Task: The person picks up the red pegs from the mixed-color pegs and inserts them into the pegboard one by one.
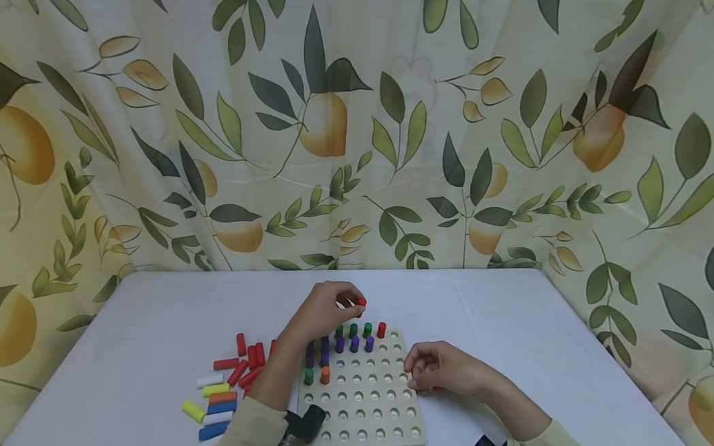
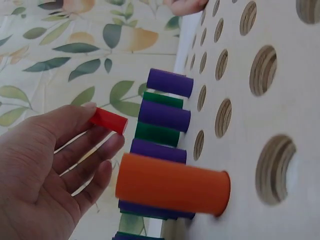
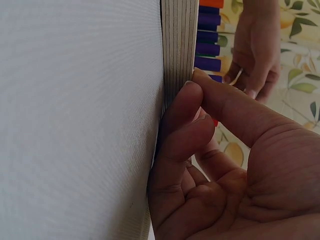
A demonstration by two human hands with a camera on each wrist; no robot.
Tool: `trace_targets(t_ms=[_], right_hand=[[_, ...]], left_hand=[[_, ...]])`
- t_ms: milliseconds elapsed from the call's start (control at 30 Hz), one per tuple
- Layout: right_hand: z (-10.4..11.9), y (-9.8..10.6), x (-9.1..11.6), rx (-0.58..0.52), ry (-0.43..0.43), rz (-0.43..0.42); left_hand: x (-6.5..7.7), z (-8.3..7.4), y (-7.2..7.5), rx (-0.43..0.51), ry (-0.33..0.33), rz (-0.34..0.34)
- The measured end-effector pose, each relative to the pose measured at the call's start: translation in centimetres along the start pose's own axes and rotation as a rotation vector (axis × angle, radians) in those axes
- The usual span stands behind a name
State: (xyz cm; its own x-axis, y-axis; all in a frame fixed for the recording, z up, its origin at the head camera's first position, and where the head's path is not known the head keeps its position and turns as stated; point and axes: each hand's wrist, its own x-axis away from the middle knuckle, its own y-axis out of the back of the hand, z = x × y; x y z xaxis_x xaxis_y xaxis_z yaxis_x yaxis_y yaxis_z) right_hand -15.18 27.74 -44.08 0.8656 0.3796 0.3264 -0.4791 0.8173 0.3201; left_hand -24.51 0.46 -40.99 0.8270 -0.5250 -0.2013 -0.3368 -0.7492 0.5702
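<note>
Red peg (image 2: 108,120) sits pinched in the left hand (image 1: 325,311), curled right hand (image 1: 444,368) holding pegboard (image 1: 370,423)

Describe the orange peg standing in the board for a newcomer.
On the white table, find the pale pegboard. Near its left edge, the pegged row nearest the wearer has a green peg, then the orange peg to its right. It's the only orange one visibly standing upright.

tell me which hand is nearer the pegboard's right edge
Right. The right hand is at the pegboard's right edge, touching it; the left hand is farther off, raised near the board's back and pinching a red peg.
</note>
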Motion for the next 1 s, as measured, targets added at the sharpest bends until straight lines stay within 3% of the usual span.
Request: trace_targets(t_ms=[300, 1000], right_hand=[[0.2, 0.1, 0.1, 0.003, 0.004, 0.008], [0.2, 0.0, 0.1, 0.002, 0.025, 0.014]], left_hand=[[-0.3, -0.5, -0.6, 0.052, 0.025, 0.018], [-1.0, -1.2, -2.7, 0.022, -0.016, 0.043]])
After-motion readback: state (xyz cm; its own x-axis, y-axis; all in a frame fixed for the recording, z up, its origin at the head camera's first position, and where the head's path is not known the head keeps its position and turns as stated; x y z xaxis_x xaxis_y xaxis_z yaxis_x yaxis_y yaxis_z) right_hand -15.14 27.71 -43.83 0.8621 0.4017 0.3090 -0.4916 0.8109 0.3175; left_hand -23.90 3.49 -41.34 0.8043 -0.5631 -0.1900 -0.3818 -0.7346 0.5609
